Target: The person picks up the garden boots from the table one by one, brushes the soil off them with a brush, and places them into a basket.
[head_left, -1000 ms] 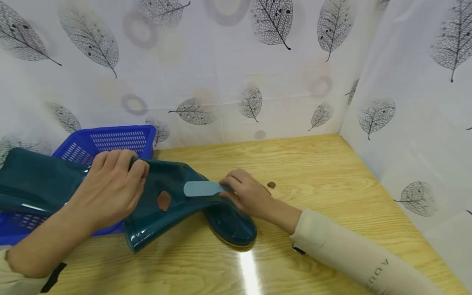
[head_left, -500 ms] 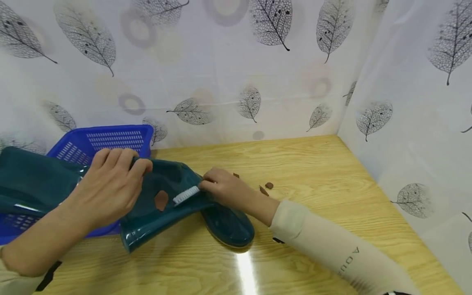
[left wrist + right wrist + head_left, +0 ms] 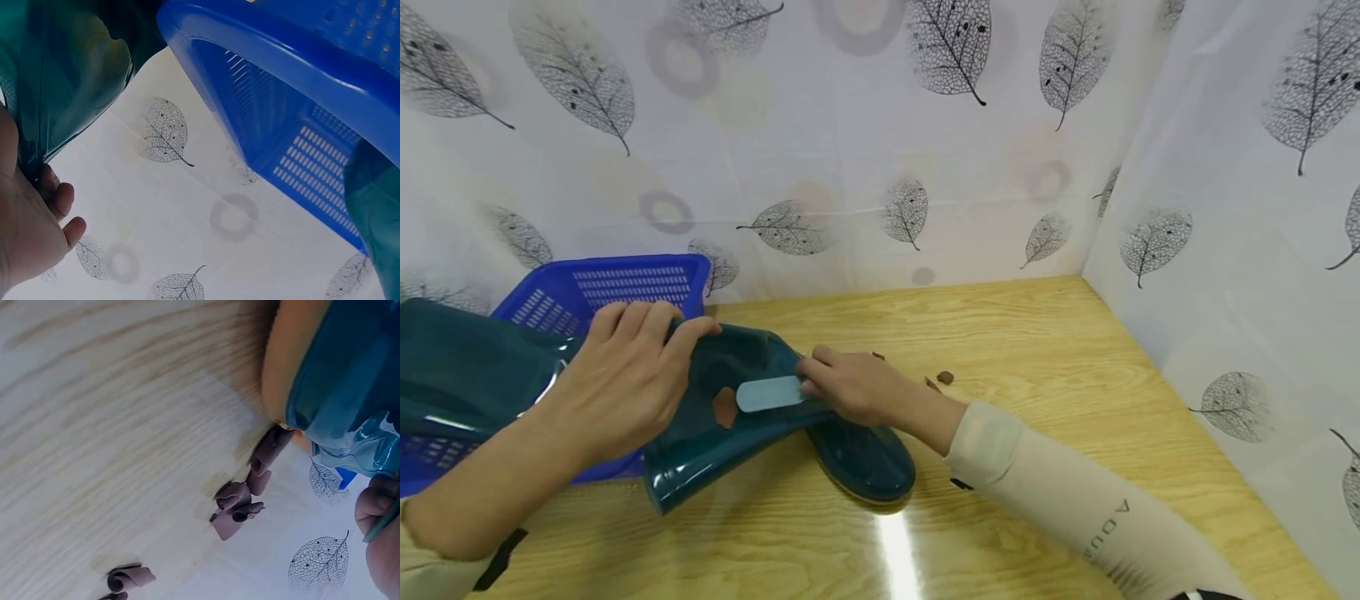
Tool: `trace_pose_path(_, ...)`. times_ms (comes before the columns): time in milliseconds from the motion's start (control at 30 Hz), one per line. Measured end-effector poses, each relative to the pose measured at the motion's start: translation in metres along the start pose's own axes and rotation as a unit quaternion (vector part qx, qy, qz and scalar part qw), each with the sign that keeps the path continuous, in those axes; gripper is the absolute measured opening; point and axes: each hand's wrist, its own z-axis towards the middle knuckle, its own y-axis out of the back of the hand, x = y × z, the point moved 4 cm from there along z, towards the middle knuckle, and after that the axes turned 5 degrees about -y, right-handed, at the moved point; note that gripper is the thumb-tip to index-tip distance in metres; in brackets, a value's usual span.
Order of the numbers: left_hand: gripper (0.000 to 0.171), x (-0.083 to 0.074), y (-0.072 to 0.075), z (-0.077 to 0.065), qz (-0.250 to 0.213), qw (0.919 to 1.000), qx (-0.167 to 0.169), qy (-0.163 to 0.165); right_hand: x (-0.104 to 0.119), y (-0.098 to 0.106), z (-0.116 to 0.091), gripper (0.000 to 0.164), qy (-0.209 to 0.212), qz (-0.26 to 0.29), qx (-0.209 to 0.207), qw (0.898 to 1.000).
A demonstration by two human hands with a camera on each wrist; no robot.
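A glossy dark green rubber boot [image 3: 737,446] lies on the wooden table, its sole edge tan in the right wrist view. My left hand [image 3: 632,375] grips the upper edge of the boot's shaft. With my right hand [image 3: 857,387] I hold a scrub brush [image 3: 769,394], its pale blue back upward and its bristles hidden. The brush head is over the shaft, beside a brown patch [image 3: 725,407]; whether it touches the boot I cannot tell. Most of the brush handle is inside my fist, with a thin edge [image 3: 382,520] showing in the right wrist view.
A second green boot [image 3: 467,358] lies across a blue plastic basket [image 3: 625,265] at the left. Several curled brown flakes [image 3: 232,503] are on the table [image 3: 1037,433] behind my right hand. A white leaf-print curtain [image 3: 842,125] borders the back and right.
My right hand has moved left along the boot with the brush. Half a second ago white bristles showed; now the blue back faces up. My left hand keeps its hold.
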Motion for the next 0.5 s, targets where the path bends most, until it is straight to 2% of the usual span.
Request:
trace_pose_path(100, 0.053, 0.0003, 0.0003, -0.0007, -0.001, 1.0000, 0.001, 0.005, 0.0006, 0.0001, -0.0018, 0.044, 0.029, -0.019, 0.017, 0.999)
trace_pose_path(300, 0.045, -0.0003, 0.0004, -0.0003, -0.005, 0.9999, 0.006, 0.006, 0.0010, -0.0006, -0.0013, 0.043, 0.067, -0.029, 0.039, 0.997)
trace_pose_path(400, 0.050, -0.0014, 0.0009, 0.0012, -0.005, 1.0000, -0.002, 0.000, 0.0034, -0.0013, 0.0008, 0.046, 0.092, -0.031, 0.016, 0.995)
trace_pose_path(500, 0.052, -0.0018, 0.0016, 0.0028, -0.003, 0.9999, -0.014, -0.006, 0.0064, -0.0011, 0.0029, 0.048, 0.117, -0.038, -0.027, 0.992)
